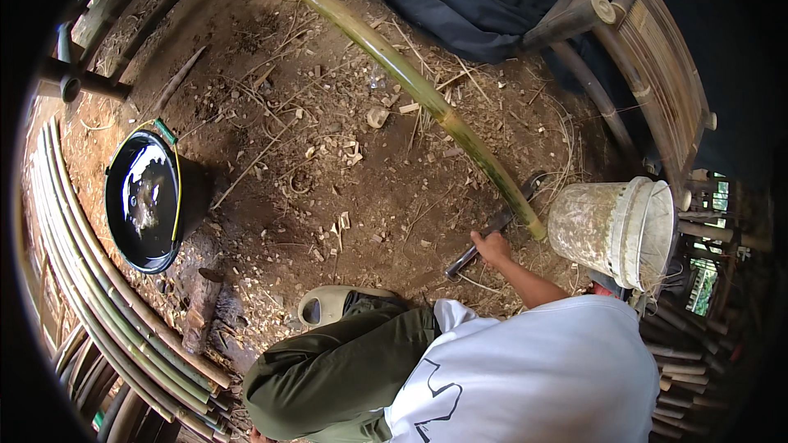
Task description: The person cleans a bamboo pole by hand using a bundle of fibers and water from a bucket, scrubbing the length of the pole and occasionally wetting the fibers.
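Note:
My right hand point(491, 250) is closed around the dark handle of a machete point(468, 262) held low over the dirt floor. Its dark blade runs up and to the right, partly hidden near the lower end of a long green bamboo pole point(402, 74). That pole slants from the top of the view down to the ground beside a dirty white bucket point(587, 221). My left hand cannot be made out; only a small patch of skin shows at the lower edge below my knee, too little to identify.
A black bucket point(197, 197) of dark water stands at left, near split bamboo lengths point(107, 303) and a short log point(201, 312). Shavings litter the ground. A bamboo bench point(665, 66) and dark cloth point(443, 0) are at upper right; cut poles point(681, 377) lie stacked at lower right.

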Demonstrator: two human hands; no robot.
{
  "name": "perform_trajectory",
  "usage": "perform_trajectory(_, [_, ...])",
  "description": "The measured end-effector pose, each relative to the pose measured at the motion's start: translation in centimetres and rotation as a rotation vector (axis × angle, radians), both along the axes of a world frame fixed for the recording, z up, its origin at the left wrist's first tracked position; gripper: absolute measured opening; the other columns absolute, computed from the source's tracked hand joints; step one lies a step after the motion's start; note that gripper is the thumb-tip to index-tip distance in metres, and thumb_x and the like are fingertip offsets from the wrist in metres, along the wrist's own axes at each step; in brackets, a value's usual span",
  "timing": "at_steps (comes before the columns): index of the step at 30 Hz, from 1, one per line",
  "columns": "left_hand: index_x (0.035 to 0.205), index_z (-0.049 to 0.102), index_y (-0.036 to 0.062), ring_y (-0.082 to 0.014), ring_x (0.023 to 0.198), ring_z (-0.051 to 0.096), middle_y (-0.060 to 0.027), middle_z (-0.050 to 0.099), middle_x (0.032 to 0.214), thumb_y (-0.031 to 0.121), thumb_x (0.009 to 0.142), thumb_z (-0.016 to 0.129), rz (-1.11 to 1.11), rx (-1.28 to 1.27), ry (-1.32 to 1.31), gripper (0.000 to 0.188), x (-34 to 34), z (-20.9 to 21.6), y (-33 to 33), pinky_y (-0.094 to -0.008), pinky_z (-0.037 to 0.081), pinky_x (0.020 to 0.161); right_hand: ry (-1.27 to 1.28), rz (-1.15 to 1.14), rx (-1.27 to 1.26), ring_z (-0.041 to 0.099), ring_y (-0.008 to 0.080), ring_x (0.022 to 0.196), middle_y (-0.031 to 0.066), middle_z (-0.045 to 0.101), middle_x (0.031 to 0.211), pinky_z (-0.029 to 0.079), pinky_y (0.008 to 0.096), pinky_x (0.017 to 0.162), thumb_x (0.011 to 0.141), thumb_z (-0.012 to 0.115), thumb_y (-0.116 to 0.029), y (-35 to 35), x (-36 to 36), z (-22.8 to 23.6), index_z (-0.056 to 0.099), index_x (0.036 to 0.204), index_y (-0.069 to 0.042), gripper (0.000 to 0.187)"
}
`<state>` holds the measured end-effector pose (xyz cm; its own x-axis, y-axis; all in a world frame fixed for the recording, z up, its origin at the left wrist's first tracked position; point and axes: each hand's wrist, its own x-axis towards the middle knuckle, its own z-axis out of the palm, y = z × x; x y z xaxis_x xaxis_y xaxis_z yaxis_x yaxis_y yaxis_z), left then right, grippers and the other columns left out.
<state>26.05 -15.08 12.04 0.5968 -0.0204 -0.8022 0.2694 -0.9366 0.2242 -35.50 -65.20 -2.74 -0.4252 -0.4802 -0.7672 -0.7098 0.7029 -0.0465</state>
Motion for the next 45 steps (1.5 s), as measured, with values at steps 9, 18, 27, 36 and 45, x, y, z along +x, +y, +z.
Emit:
perform_trajectory(9, [0.147, 0.039, 0.0031, -0.033, 0.113, 0.063, -0.0179, 0.061, 0.129, 0.029, 0.098, 0.06, 0.139, -0.114, 0.034, 0.059, -1.0, -0.6, -1.3, -0.0432, 0.05, 0.092, -0.122, -0.65, -0.138, 0.07, 0.0255, 0.078, 0.0184, 0.067, 0.102, 0.065, 0.04, 0.061, 0.089, 0.073, -0.036, 3.8, -1.7, -5.7, 0.053, 0.119, 0.006, 0.055])
perform_trajectory(18, [0.139, 0.047, 0.002, -0.0323, 0.109, 0.065, -0.0179, 0.064, 0.124, 0.024, 0.097, 0.061, 0.12, -0.13, -0.047, 0.049, 2.4, -1.5, 1.0, -0.04, 0.055, 0.084, 0.156, -0.243, -0.374, 0.064, 0.0443, 0.102, 0.0292, 0.063, 0.114, 0.051, 0.0508, 0.088, 0.078, 0.067, -0.034, 9.3, -3.5, -4.7, 0.05, 0.123, 0.003, 0.061])
perform_trajectory(27, [0.126, 0.06, 0.0035, -0.0265, 0.088, 0.067, -0.0137, 0.068, 0.108, 0.027, 0.094, 0.066, 0.036, -0.128, -0.083, 0.04, 7.3, -2.2, 2.8, -0.0365, 0.054, 0.063, 0.016, 0.387, -0.332, 0.062, 0.0453, 0.086, 0.0248, 0.062, 0.089, 0.048, 0.055, 0.073, 0.076, 0.07, -0.02, 14.2, -9.0, 7.3, 0.053, 0.102, -0.001, 0.037])
perform_trajectory(36, [0.124, 0.061, 0.0017, -0.0266, 0.089, 0.066, -0.0158, 0.067, 0.112, 0.029, 0.093, 0.068, -0.099, -0.082, -0.138, 0.042, 8.4, -2.2, -2.2, -0.0385, 0.054, 0.069, 0.09, 0.023, -0.658, 0.062, 0.048, 0.083, 0.0261, 0.063, 0.088, 0.048, 0.0526, 0.074, 0.081, 0.066, -0.018, 4.7, -9.5, 11.1, 0.05, 0.106, 0.0, 0.034])
perform_trajectory(45, [0.127, 0.058, 0.0021, -0.0291, 0.094, 0.063, -0.0168, 0.063, 0.117, 0.034, 0.091, 0.069, -0.207, -0.096, -0.175, 0.05, 8.7, -1.8, -0.5, -0.0409, 0.05, 0.079, 0.31, -0.072, -0.614, 0.064, 0.0464, 0.084, 0.0269, 0.066, 0.085, 0.049, 0.0527, 0.075, 0.078, 0.069, -0.026, 9.7, -14.5, 5.7, 0.059, 0.096, 0.002, 0.034])
